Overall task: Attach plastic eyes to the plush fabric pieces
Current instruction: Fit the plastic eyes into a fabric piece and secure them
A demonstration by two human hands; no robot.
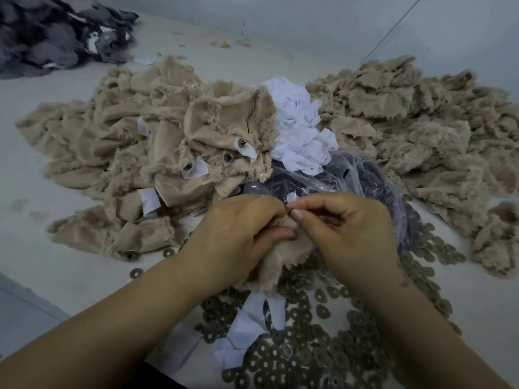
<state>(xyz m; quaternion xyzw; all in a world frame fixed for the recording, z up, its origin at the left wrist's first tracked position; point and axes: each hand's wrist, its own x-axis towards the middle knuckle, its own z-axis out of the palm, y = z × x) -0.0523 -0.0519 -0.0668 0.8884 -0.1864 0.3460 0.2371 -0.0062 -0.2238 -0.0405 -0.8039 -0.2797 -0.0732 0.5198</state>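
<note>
Both hands meet in the middle of the desk (pixel 70 248). The left hand (pixel 238 234) curls its fingers around a small tan plush piece (pixel 283 256), which sticks out below and between the two hands. The right hand (pixel 345 231) pinches the top of that piece with its thumb and first finger. Many round washers (pixel 309 357) lie under the arms. A clear bag (pixel 351 175) sits just behind the hands, and tan fabric piles (pixel 157 141) lie farther back.

Beige plush pieces (pixel 213 130), white patches (pixel 300 127), olive-grey washers (pixel 309 357), dark grey fabric heap (pixel 56 35)
</note>
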